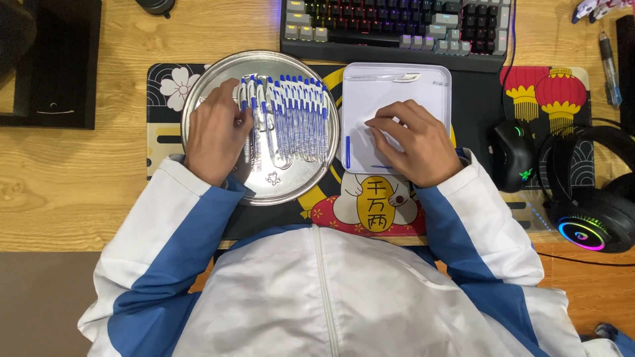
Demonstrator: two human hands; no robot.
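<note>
Left hand (213, 132) grip pinching pens (291, 116) on round tray (264, 188), right hand (410, 142) grip narrow — fingertips on white tray (397, 82)

Open mat between the hands (211, 135), narrow though; keyboard (397, 26) walls off the far side, mouse (512, 154) and headset (589, 198) crowd outside the right hand (410, 142).

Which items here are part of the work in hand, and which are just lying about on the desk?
In use:
left hand on the pens
round metal tray
right hand in the white rectangular tray

Lying about:
keyboard
mouse
headset
desk mat
</note>
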